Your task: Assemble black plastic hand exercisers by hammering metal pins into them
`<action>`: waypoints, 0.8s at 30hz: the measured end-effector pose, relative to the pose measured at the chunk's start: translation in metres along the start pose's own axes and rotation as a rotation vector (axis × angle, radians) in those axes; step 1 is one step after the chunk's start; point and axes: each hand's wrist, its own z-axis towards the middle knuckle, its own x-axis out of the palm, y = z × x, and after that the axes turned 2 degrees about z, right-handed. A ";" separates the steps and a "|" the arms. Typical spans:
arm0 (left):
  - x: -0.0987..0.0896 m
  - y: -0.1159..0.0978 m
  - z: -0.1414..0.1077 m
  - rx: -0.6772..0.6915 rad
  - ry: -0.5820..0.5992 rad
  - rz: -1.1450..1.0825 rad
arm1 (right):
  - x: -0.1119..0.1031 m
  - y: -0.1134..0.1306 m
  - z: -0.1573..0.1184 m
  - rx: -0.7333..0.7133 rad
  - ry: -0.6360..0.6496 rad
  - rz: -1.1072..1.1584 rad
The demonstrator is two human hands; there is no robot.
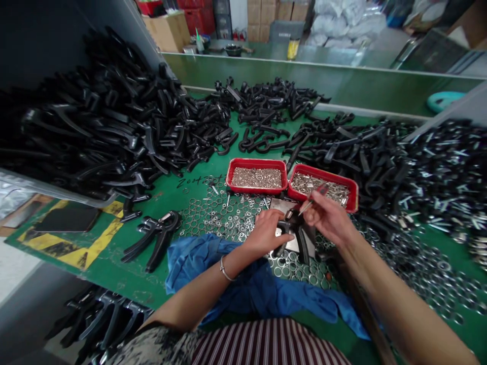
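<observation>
My left hand (265, 232) has its fingers wrapped round the upper part of a black-handled tool (303, 246), which lies over a small metal plate (279, 204). At the tool's head, my right hand (323, 215) pinches a thin pointed piece (305, 207) between thumb and fingers. Just beyond the hands stand two red trays: the left one (256, 190) holds tiny metal parts, the right one (354, 197) small pins. An assembled black tool with a spring (160, 238) lies to the left on the green table.
Black handles (152, 116) are heaped at the left, with more (365, 147) at the back right. Metal rings (213, 213) lie scattered across the green table (171, 195). A blue cloth (258, 289) lies along the near edge. Metal pins (452, 152) are piled at the far right.
</observation>
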 end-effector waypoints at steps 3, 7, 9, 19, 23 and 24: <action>-0.002 0.000 0.000 -0.006 0.010 -0.010 | -0.007 -0.012 -0.011 -0.077 -0.133 0.142; -0.002 0.000 0.001 -0.025 0.023 -0.018 | -0.004 -0.034 -0.034 -0.081 -0.213 0.025; -0.001 0.001 0.000 -0.017 0.018 -0.017 | -0.001 -0.038 -0.040 -0.089 -0.226 0.002; 0.000 0.002 0.001 -0.015 0.015 -0.014 | 0.013 -0.033 -0.049 -0.183 -0.232 -0.483; 0.001 0.003 0.000 0.011 0.011 0.011 | 0.018 -0.024 -0.043 -0.241 -0.136 -0.878; 0.001 0.002 0.000 0.011 0.011 0.022 | 0.018 -0.020 -0.039 -0.228 -0.114 -0.867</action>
